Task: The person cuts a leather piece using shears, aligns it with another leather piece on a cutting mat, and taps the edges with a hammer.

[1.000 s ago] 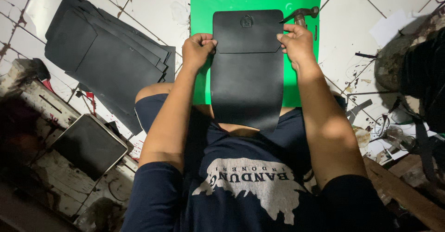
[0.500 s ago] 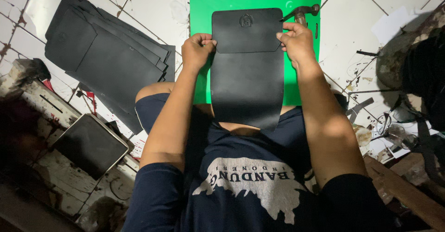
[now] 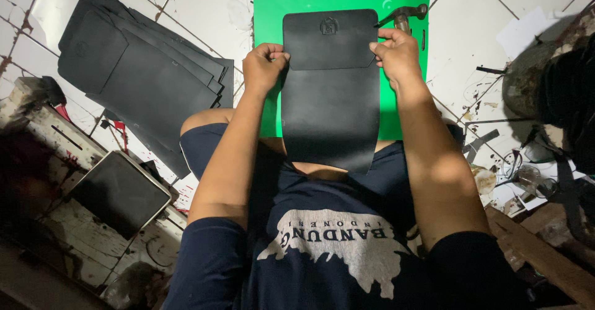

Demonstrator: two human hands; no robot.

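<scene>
A long black leather piece (image 3: 330, 99) with a folded-over flap and a small embossed mark lies on a green cutting mat (image 3: 341, 0), its lower end draped over my lap. My left hand (image 3: 265, 67) pinches the piece's left edge at the flap's fold. My right hand (image 3: 396, 53) grips the right edge at the same height. A hammer (image 3: 404, 16) rests on the mat just beyond my right hand.
A stack of several black leather pieces (image 3: 139, 78) lies on the white tiled floor to the left. A dark tablet (image 3: 118, 192) sits on a worn block at lower left. Tools, scraps and a wooden plank (image 3: 539, 254) clutter the right side.
</scene>
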